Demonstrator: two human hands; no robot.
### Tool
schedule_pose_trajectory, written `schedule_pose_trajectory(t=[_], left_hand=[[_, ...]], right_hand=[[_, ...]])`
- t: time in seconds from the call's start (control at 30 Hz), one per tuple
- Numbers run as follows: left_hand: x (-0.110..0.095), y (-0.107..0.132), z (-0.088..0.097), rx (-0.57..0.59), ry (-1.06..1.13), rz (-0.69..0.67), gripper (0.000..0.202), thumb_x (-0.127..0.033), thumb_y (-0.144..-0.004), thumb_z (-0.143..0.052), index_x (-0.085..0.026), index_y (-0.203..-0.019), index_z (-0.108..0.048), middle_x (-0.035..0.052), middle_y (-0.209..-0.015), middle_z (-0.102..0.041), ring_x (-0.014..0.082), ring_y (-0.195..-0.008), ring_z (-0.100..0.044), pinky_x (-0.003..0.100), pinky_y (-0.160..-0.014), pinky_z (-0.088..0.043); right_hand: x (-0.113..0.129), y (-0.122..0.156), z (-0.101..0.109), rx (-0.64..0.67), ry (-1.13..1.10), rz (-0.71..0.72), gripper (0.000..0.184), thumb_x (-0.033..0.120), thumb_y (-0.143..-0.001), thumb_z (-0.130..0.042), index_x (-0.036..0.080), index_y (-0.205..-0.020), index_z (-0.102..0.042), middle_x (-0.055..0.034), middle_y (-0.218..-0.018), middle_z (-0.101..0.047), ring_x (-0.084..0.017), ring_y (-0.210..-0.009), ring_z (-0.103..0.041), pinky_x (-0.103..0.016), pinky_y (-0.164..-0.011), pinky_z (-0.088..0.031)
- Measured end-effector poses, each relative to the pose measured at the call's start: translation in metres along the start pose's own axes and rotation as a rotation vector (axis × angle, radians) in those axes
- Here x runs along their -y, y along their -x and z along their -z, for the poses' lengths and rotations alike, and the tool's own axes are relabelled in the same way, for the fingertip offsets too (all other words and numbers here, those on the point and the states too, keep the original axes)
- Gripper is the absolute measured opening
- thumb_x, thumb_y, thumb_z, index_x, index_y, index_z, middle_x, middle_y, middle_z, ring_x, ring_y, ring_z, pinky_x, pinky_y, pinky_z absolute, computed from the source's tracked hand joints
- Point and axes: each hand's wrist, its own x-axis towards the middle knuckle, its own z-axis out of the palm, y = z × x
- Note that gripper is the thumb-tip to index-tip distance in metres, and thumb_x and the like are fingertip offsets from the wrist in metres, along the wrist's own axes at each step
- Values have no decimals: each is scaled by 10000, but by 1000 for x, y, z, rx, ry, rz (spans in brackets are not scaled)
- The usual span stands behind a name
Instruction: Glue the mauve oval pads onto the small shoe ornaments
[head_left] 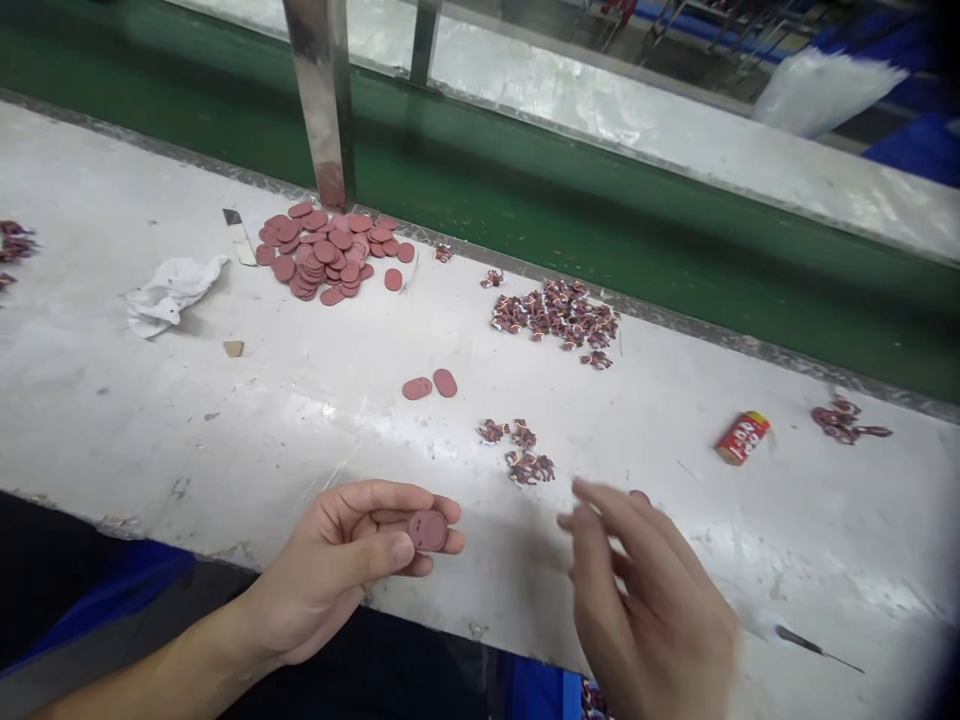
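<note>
Nearest the camera, at lower centre, the left hand point(330, 570) pinches a reddish oval disc point(428, 530) between thumb and fingers, its long axis lying nearly level across the frame. Well apart at lower right, the blurred right hand point(649, 610) hangs loosely open, just beside a sliver of a similar disc point(639, 494); any contact cannot be told. On the desk point(187, 420), a heap of oval discs point(319, 255) lies upper left, crumpled red scraps point(555, 315) upper centre.
</note>
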Motion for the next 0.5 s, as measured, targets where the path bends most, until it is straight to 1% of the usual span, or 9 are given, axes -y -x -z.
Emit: schedule_pose_trajectory(t=[0.03, 0.1, 0.13, 0.17, 0.27, 0.33, 0.37, 0.43, 0.5], left_hand=[[0, 0, 0, -1, 1, 1, 183, -210, -897, -832, -271, -1069, -839, 42, -1186, -827, 177, -1030, -805, 152, -829, -627], [0, 1, -2, 2, 8, 5, 185, -223, -894, -834, -276, -1071, -837, 37, -1192, -825, 173, -1004, -808, 162, -801, -639], [0, 1, -2, 3, 12, 8, 182, -231, -894, -835, -277, -1071, -836, 36, -1193, -824, 170, -987, -809, 164, -779, -644], [0, 1, -2, 1, 14, 9, 180, -235, -893, -836, -276, -1067, -836, 36, -1191, -823, 166, -969, -810, 164, -760, -646], [0, 1, 0, -21, 20, 21, 180, -235, -877, -852, -266, -1053, -840, 44, -1184, -822, 162, -940, -809, 156, -726, -639], [2, 0, 1, -22, 28, 26, 182, -239, -873, -856, -265, -1053, -842, 54, -1192, -820, 168, -948, -810, 157, -732, -636], [3, 0, 1, -13, 33, 27, 178, -245, -875, -855, -266, -1052, -843, 59, -1200, -818, 170, -953, -811, 158, -742, -636], [4, -2, -1, 18, 43, 23, 164, -257, -882, -853, -269, -1045, -846, 63, -1203, -819, 164, -950, -812, 158, -755, -633], [6, -3, -4, 43, 42, 24, 149, -261, -879, -859, -265, -1027, -851, 62, -1185, -825, 153, -951, -809, 152, -769, -628]], right_hand=[[-1, -12, -7, 31, 105, 56, 250, 320, -1039, -585, 248, -1211, -751, -101, -1248, -751, -265, -957, -757, -372, -703, -635], [-4, -34, -18, 127, 229, 152, 299, 313, -1053, -503, 213, -1168, -760, -98, -1252, -760, -289, -1089, -737, -428, -882, -625], [-7, -42, -20, 170, 234, 172, 310, 314, -1050, -486, 210, -1137, -765, -90, -1215, -774, -292, -1087, -739, -451, -926, -611], [-11, -46, -21, 191, 237, 170, 308, 323, -1044, -487, 211, -1103, -767, -82, -1169, -784, -286, -1037, -751, -460, -924, -610], [-21, -44, -10, 187, 264, 128, 304, 371, -1022, -524, 187, -1076, -760, -101, -1052, -781, -261, -836, -761, -434, -761, -635], [-23, -33, 1, 178, 268, 91, 315, 416, -1015, -557, 188, -1081, -764, -101, -1009, -768, -228, -746, -748, -370, -647, -634], [-19, -26, 6, 171, 237, 50, 307, 440, -1011, -588, 204, -1081, -771, -90, -1001, -764, -210, -726, -744, -328, -607, -630], [-4, -10, 13, 116, 77, -77, 249, 461, -985, -677, 253, -1066, -785, -66, -1019, -758, -179, -707, -736, -256, -561, -620], [22, 6, 16, 53, -206, -214, 161, 426, -950, -762, 302, -1048, -792, -48, -1061, -735, -165, -722, -729, -213, -552, -615]])
